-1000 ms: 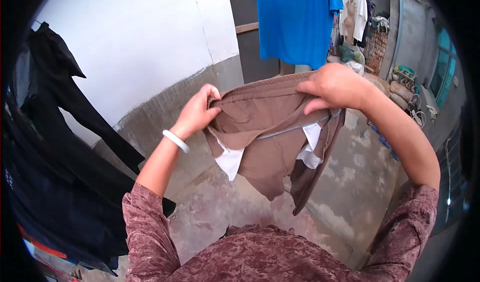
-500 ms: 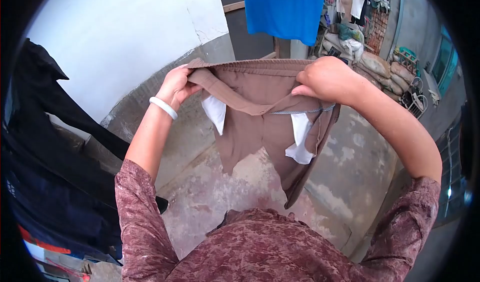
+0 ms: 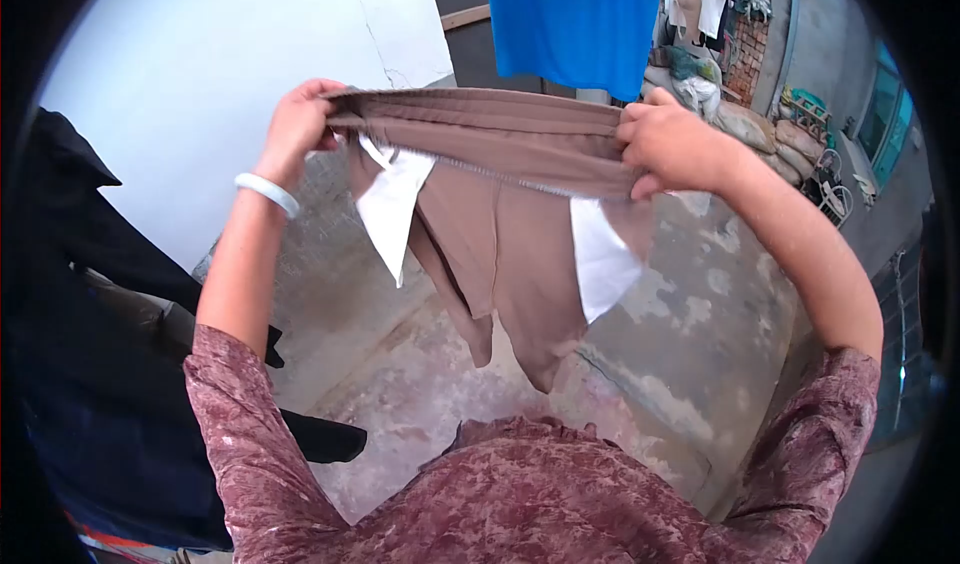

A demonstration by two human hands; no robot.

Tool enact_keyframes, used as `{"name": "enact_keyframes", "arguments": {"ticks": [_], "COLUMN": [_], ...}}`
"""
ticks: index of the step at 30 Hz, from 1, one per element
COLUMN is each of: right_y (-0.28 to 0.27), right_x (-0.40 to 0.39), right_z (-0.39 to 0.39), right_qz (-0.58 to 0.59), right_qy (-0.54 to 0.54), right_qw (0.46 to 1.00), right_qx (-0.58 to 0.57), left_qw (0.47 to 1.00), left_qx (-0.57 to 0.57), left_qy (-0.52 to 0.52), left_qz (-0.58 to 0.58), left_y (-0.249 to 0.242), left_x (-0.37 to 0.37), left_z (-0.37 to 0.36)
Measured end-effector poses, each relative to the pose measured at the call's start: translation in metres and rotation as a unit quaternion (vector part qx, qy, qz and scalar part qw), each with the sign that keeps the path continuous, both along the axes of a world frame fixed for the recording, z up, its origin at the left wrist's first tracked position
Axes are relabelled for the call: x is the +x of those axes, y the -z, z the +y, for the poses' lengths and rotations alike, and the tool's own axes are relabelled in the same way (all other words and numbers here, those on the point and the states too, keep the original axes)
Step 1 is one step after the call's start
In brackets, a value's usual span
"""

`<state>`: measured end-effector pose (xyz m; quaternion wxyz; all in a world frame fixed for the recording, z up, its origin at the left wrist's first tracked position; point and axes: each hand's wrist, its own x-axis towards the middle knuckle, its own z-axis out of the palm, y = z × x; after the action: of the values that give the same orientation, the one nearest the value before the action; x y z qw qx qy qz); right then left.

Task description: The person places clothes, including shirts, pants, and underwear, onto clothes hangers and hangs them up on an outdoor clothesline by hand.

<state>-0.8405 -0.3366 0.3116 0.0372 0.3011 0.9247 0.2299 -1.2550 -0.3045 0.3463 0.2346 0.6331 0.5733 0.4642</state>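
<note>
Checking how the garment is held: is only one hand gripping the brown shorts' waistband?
No, the left hand and the right hand each grip an end of the brown shorts at the waistband, stretching it between them.

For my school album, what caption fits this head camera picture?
Left hand and right hand stretch the waistband of inside-out brown fabric trousers, white pockets dangling, in a concrete yard.

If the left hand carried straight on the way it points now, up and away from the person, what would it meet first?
Probably the white wall. The left hand, gripping one end of the brown trousers' waistband, points toward it with nothing visible between. Depth is unclear, so how far off the wall stands cannot be told.
</note>
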Motion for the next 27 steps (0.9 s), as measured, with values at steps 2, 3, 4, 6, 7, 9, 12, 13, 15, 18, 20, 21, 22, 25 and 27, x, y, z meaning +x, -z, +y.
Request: {"name": "enact_keyframes", "arguments": {"ticks": [2,3,4,6,7,9,12,13,15,18,20,21,22,25,27], "right_y": [-0.001,-0.007,-0.012,-0.014,-0.015,-0.026,-0.039,-0.037,-0.036,-0.035,-0.035,-0.041,-0.055,-0.102,-0.151], "right_x": [-0.001,-0.008,-0.013,-0.016,-0.014,-0.024,-0.042,-0.038,-0.028,-0.036,-0.034,-0.031,-0.030,-0.017,-0.002], "right_z": [0.013,0.014,0.013,0.017,0.022,0.022,0.017,0.028,0.055,0.073,0.100,0.112,0.120,0.157,0.181], "right_qz": [0.019,0.018,0.000,-0.019,0.008,0.036,0.125,0.126,0.094,0.084,0.074,0.082,0.089,0.326,0.477], "right_qy": [0.036,0.039,0.071,0.107,0.085,0.064,0.041,0.041,-0.004,0.003,-0.005,-0.030,-0.036,-0.083,-0.163], "right_qw": [0.999,0.999,0.997,0.994,0.993,0.983,0.958,0.956,0.978,0.987,0.995,0.996,0.995,0.927,0.801], "right_qx": [-0.016,-0.020,-0.002,0.010,0.084,0.165,0.254,0.261,0.188,0.138,0.060,0.011,0.029,0.165,0.322], "left_qw": [1.000,1.000,0.999,0.997,0.998,0.998,0.997,0.995,0.995,0.992,0.991,0.988,0.987,0.990,0.992], "left_qx": [-0.018,-0.023,-0.010,0.016,0.037,0.066,-0.073,-0.094,-0.090,-0.059,-0.038,-0.058,-0.074,-0.072,-0.048], "left_qy": [0.013,0.016,0.015,0.007,-0.006,-0.017,0.012,0.022,0.026,0.072,0.122,0.131,0.127,0.077,0.072], "left_qz": [0.008,0.007,0.036,0.075,0.056,0.002,0.003,-0.017,-0.035,-0.081,-0.039,-0.049,-0.070,-0.092,-0.096], "left_y": [-0.010,-0.011,-0.009,-0.008,-0.009,-0.011,-0.009,-0.007,-0.003,-0.003,-0.002,-0.002,-0.004,-0.007,-0.010], "left_x": [-0.013,-0.020,-0.025,-0.029,-0.034,-0.040,-0.065,-0.076,-0.084,-0.079,-0.082,-0.081,-0.072,-0.069,-0.062], "left_z": [0.005,0.011,0.019,0.025,0.034,0.035,0.036,0.042,0.045,0.033,0.027,0.022,0.013,0.009,0.005]}}
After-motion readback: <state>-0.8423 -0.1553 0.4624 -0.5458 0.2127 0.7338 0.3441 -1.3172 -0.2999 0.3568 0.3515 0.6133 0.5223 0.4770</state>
